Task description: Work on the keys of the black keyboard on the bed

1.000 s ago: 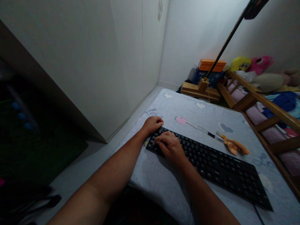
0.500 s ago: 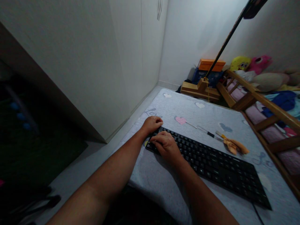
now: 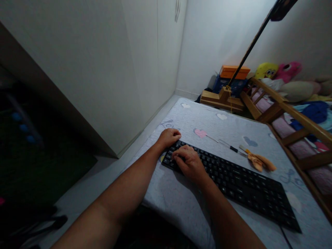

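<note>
- Two bare hands are at the left end of a black keyboard [image 3: 233,180], which lies at a slant across the counter [image 3: 176,204], on a pale cloth printed with hearts.
- The left hand [image 3: 169,138] is at the keyboard's far left corner, its fingers curled in; whether they grip the edge cannot be told.
- The right hand [image 3: 188,162] is over the keys near that end, its fingers bent and drawn together, thumb and fingertips close; whether they pinch anything small cannot be told.
- A cable [image 3: 285,237] runs from the keyboard's near long side, by its right end, toward the bottom of the view.
- Beyond the keyboard, a thin pale stick [image 3: 212,138] lies near a slim tool with a black grip [image 3: 233,149].
- Just beside that tool is an orange cloth [image 3: 256,162], bunched up, with a flat tool [image 3: 244,149] showing a yellow part next to it.
- Past the counter's far edge, a wooden base [image 3: 220,99] stands with a dark pole [image 3: 251,46] slanting up; behind it, an orange box [image 3: 234,72] sits on a blue one.
- To the right runs a wooden bed rail [image 3: 295,110], with plush toys [image 3: 287,71] beyond it.
- A pale cabinet [image 3: 103,69] fills much of the left side.
</note>
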Motion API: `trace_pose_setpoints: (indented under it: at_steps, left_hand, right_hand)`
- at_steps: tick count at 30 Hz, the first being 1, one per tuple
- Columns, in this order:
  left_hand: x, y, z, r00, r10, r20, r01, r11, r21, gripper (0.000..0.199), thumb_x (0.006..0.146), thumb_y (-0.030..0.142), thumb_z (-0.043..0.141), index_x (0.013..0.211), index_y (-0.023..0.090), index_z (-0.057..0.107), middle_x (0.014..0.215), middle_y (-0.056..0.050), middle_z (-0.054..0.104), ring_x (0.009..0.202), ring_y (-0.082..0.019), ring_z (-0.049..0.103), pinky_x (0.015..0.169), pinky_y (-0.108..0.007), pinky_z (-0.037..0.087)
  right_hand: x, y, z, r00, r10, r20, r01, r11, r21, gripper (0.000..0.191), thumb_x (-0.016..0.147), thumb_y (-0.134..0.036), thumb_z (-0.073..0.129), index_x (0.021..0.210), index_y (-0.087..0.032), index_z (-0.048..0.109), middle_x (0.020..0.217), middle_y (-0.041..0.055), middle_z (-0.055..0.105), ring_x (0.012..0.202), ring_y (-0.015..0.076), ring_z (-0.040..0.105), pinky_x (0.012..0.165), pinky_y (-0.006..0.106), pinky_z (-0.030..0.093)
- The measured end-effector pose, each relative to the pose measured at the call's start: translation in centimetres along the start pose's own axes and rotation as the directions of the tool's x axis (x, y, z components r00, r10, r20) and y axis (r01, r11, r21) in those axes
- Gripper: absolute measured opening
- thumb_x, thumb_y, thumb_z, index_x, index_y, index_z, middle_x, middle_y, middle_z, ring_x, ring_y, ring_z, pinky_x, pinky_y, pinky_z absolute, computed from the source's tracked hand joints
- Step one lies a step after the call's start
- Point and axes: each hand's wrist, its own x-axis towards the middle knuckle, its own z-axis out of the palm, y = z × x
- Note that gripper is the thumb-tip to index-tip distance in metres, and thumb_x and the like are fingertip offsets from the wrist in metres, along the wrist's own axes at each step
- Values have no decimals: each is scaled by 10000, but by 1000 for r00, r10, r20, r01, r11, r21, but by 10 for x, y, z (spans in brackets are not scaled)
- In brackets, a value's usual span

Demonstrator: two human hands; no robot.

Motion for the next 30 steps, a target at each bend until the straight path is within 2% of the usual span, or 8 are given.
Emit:
trace_pose_setpoints:
  at_steps: [12,30]
  left_hand:
    - [-2,2,-1,1000,6,2,-6,1000,7,236,787,285,575,821,153,768,751,-40,746,732,-172,665,670,-248,478]
    - [-2,1,-1,1000,-3,-10,3,1000,0,230,778,294,582,813,163,769,774,-38,754,761,-177,668,704,-257,488]
  right_hand:
    - [-4,-3,2,999,-38,28,37,999,19,172,852,-81,603,844,-201,726,804,29,667,829,179,591,814,336,434]
    - [-6,0,-8,998,64,-1,-64,998,-21,177,865,-100,598,860,-208,737,834,38,682,847,185,604,843,348,449]
